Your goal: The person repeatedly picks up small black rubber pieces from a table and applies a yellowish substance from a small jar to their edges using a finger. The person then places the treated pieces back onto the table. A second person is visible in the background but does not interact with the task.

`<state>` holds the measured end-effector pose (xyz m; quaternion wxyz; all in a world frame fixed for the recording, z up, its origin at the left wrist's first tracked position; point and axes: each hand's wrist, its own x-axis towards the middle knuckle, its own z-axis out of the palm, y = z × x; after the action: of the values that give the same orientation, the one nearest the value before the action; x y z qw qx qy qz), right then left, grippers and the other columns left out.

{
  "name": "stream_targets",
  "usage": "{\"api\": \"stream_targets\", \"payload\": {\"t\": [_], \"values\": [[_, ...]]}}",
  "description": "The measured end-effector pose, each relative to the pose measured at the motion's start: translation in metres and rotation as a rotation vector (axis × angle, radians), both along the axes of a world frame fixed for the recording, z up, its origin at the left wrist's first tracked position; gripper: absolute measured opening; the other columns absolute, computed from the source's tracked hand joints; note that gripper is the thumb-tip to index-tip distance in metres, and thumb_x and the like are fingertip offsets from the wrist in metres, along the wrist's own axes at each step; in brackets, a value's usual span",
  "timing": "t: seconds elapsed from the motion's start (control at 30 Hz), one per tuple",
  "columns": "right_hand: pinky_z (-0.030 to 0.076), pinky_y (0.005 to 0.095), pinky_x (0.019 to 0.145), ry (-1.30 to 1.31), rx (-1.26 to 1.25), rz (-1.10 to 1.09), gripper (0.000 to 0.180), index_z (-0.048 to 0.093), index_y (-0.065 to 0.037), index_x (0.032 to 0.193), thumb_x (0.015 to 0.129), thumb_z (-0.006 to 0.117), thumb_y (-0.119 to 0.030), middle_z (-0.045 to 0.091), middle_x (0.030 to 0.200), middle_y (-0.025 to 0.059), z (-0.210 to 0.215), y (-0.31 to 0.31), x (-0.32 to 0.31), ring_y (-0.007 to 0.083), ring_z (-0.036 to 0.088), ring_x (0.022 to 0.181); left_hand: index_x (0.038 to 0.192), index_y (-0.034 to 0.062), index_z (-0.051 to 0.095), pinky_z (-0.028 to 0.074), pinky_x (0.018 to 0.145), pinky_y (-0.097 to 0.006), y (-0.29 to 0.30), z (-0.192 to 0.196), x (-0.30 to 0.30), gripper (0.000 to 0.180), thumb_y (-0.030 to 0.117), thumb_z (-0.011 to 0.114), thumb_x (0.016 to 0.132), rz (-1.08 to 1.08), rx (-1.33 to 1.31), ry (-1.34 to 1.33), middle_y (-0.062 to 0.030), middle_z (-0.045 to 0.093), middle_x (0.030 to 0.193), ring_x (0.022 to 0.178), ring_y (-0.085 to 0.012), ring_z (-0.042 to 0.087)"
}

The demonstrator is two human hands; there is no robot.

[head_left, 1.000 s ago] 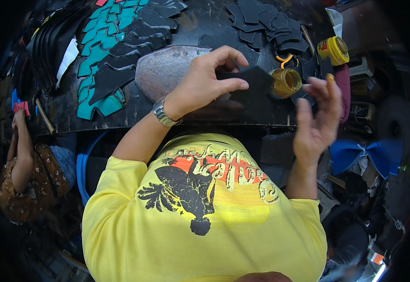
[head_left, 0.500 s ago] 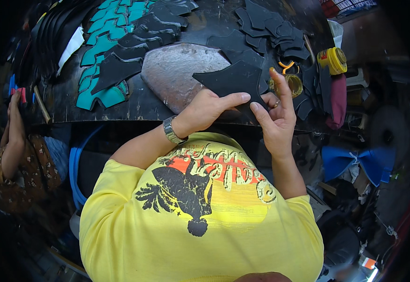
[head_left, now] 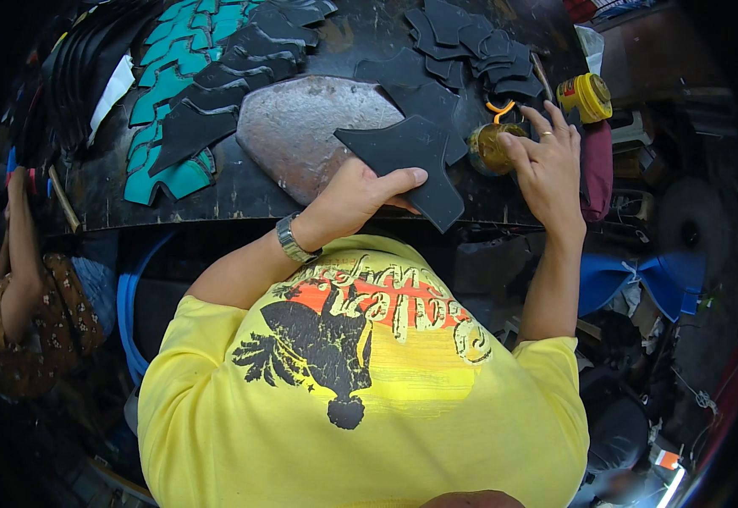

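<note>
My left hand grips a flat black cut-out piece with pointed corners, the thumb lying on top and the other fingers hidden underneath. Part of that piece lies over a smooth grey-brown stone slab. To the right, my right hand is held with its fingers apart beside a glass jar of amber-brown stuff. One digit reaches to the jar's edge; whether it touches or goes inside I cannot tell. Behind the jar show the orange handles of a tool, probably scissors.
Overlapping teal pieces and black pieces line the dark table's left side. More black pieces lie at the back right, near a yellow tub and maroon cloth. Another person's arm is at far left.
My right hand has left the black piece and moved right to the jar, its fingers spreading. My left hand still holds the piece, whose lower tip now shows uncovered. The view has shifted slightly.
</note>
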<state>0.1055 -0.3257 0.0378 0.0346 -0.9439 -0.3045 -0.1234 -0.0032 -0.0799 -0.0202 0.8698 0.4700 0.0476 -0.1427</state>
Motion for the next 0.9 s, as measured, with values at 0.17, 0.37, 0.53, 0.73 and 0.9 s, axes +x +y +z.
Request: {"api": "stream_targets", "payload": {"t": [0.17,0.37,0.53,0.73,0.9], "values": [[0.027,0.0545,0.112,0.102,0.078,0.001,0.044,0.08,-0.01,0.096,0.097,0.054,-0.045,0.066,0.122,0.0137,0.0,0.003,0.009,0.0341,0.047,0.13,0.121,-0.0037,0.06,0.062,0.073,-0.033,-0.003,0.002,0.001,0.03,0.009,0.066,0.094,-0.023,0.002,-0.001,-0.0117,0.07,0.109,0.095,-0.0205,0.071],[0.041,0.0358,0.102,-0.014,0.551,-0.118,0.021,0.072,-0.004,0.11,0.098,0.059,-0.015,0.061,0.119,0.0126,0.001,0.0,-0.023,0.0264,0.056,0.117,0.118,-0.0028,0.063,0.061,0.073,-0.03,-0.003,0.0,0.007,0.027,0.01,0.066,0.095,-0.023,-0.055,0.04,-0.0109,0.071,0.109,0.095,-0.0186,0.071],[0.043,0.0418,0.099,-0.13,0.243,-0.067,0.022,0.073,-0.004,0.096,0.076,0.065,0.002,0.063,0.111,0.0133,0.004,0.002,-0.048,0.0347,0.056,0.113,0.117,-0.0023,0.065,0.061,0.073,-0.03,-0.007,0.0,0.009,0.026,0.011,0.066,0.095,-0.039,-0.08,0.048,-0.0107,0.071,0.109,0.095,-0.0176,0.071],[0.046,0.0353,0.096,0.001,0.637,0.102,0.053,0.071,-0.007,0.113,0.07,0.053,0.019,0.057,0.124,0.0145,-0.002,0.024,-0.06,0.0278,0.058,0.113,0.118,-0.0021,0.065,0.061,0.074,-0.031,-0.01,0.003,0.008,0.025,0.009,0.065,0.096,-0.055,-0.098,0.026,-0.0097,0.071,0.11,0.095,-0.0171,0.071],[0.046,0.0334,0.093,0.217,0.83,0.185,0.053,0.071,-0.009,0.121,0.079,0.053,0.018,0.055,0.131,0.0123,-0.022,0.045,-0.06,0.0245,0.056,0.113,0.124,-0.0017,0.061,0.061,0.077,-0.032,-0.007,0.006,0.004,0.03,0.008,0.064,0.096,-0.048,-0.11,0.019,-0.0097,0.07,0.112,0.096,-0.0169,0.07]]}}
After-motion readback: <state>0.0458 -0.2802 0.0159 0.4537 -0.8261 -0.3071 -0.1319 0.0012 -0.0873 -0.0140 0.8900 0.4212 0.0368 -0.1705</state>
